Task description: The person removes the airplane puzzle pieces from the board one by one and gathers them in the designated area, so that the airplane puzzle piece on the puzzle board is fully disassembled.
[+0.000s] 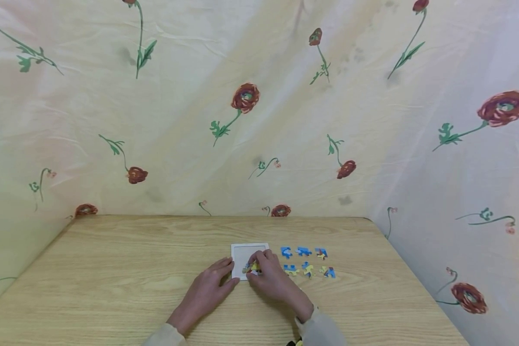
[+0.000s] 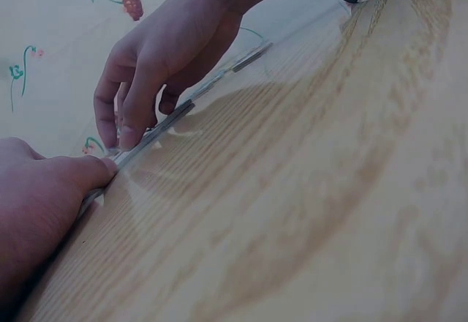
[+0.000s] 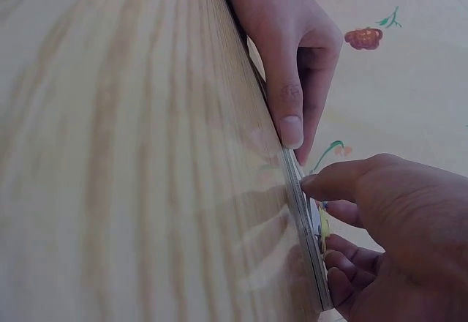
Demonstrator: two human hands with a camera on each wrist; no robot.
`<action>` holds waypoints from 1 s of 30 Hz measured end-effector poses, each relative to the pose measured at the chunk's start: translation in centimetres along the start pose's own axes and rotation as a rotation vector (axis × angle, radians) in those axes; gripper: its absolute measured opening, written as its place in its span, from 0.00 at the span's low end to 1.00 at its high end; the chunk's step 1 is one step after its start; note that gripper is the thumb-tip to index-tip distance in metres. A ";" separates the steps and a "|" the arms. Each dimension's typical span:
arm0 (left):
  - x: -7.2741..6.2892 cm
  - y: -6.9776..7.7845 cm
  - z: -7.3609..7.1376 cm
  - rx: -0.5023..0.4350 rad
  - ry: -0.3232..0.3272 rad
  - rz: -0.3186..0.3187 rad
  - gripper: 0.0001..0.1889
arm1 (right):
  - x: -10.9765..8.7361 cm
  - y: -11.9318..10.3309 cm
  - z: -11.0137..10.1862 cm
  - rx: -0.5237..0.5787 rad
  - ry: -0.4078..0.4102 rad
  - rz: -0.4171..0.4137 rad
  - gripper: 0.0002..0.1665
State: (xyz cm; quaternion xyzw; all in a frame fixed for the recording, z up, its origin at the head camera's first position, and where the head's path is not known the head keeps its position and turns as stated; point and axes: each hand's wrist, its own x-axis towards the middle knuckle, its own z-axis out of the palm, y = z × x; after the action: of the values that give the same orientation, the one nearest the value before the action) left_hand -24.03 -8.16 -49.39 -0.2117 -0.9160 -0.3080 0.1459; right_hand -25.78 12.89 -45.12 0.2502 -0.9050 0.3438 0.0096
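A white-rimmed puzzle tray [image 1: 238, 246] lies flat on the table. My left hand [image 1: 209, 287] rests its fingertips and thumb along the tray's left edge and near corner. Over the tray's near right part, my right hand [image 1: 271, 278] bends its fingers down and pinches a jigsaw piece [image 1: 254, 267] with yellow on it. Those fingers partly hide the piece, so whether it touches the tray floor is unclear. The right wrist view shows the left thumb on the tray's edge and a yellow bit of puzzle [image 3: 325, 224] by the right fingers.
Several loose jigsaw pieces [image 1: 303, 251] in blue, yellow and red lie in two rows right of the tray. The wood-grain table [image 1: 134, 269] ends at a flowered cloth [image 1: 177, 120] behind and at both sides. A small black-and-yellow object [image 1: 295, 343] shows beside the right sleeve.
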 end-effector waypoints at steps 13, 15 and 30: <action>0.0 0.1 -0.1 -0.003 -0.004 -0.004 0.25 | 0.3 0.4 0.1 -0.006 0.003 0.018 0.12; 0.0 0.0 -0.1 -0.003 -0.002 -0.001 0.24 | 0.3 0.4 0.1 -0.008 0.006 0.004 0.11; 0.0 -0.1 0.1 0.003 0.020 0.023 0.23 | -0.2 0.4 -0.5 -0.097 0.024 -0.096 0.11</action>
State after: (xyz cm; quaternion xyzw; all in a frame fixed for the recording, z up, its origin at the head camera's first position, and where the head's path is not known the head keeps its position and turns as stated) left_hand -24.11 -8.17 -49.52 -0.2190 -0.9125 -0.3069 0.1589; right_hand -25.81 13.54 -45.04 0.2884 -0.9073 0.3019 0.0492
